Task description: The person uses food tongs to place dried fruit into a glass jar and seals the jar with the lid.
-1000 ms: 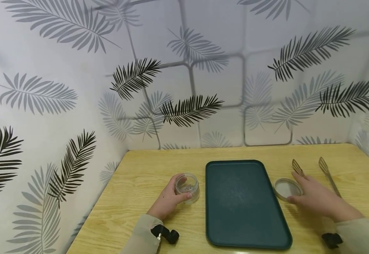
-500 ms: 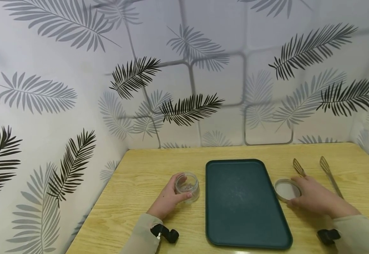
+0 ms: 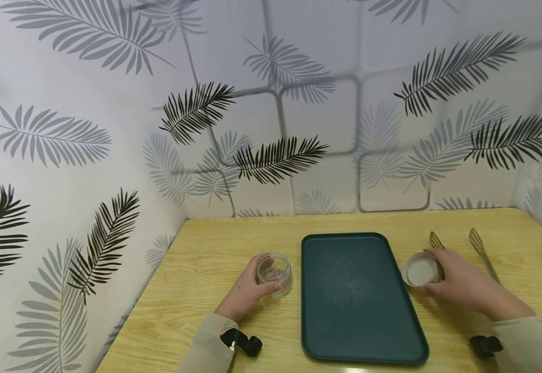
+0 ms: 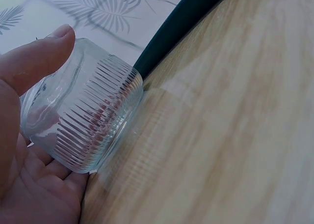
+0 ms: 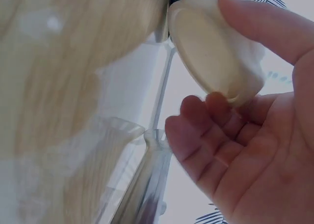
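My left hand (image 3: 247, 290) grips a clear glass jar (image 3: 281, 287) from its left side, thumb across the near side. In the left wrist view the jar (image 4: 93, 111) has a ribbed lower wall and its base is at the table surface. Small reddish-brown bits show inside it, and its mouth is uncovered. On the other side of the tray, my right hand (image 3: 466, 285) pinches a round, whitish lid (image 3: 421, 270) between thumb and fingers. The lid (image 5: 208, 49) is tilted and raised off the table in the right wrist view.
Between the hands lies a dark green rectangular tray (image 3: 361, 300) on the wooden table (image 3: 233, 235). Two slotted metal utensils lie at the right: one utensil (image 3: 436, 241) is partly hidden behind the right hand, the other utensil (image 3: 482, 254) beyond it. A patterned wall (image 3: 317, 124) stands behind.
My right hand has lifted the lid and tilted it, so its round face now turns more to the head camera. The left hand and the jar have stayed in place.
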### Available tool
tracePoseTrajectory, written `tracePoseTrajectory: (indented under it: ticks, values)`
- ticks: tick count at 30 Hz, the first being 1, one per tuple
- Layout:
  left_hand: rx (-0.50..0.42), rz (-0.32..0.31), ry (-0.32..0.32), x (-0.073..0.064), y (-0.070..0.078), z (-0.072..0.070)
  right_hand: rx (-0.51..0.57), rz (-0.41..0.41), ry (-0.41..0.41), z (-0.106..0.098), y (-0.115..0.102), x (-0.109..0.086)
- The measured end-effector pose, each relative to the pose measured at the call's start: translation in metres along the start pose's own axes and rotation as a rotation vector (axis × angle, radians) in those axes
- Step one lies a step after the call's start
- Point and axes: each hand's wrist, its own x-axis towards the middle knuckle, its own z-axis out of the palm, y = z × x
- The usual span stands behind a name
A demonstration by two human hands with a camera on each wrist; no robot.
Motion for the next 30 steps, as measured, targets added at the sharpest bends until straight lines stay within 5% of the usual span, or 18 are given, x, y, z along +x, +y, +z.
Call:
tracePoseTrajectory:
  ticks: [12, 22, 30]
  values:
    - [0.001, 0.004, -0.006, 0.002, -0.002, 0.000, 0.067, -0.060, -0.006, 0.002, -0.012, -0.002]
    - [0.007, 0.000, -0.007, 0.002, -0.004, -0.001, 0.345, -0.001, -0.194, 0.006, -0.015, -0.001]
    - [-0.001, 0.000, -0.008, 0.002, -0.004, -0.001, 0.455, -0.047, -0.249, 0.007, -0.010, 0.000]
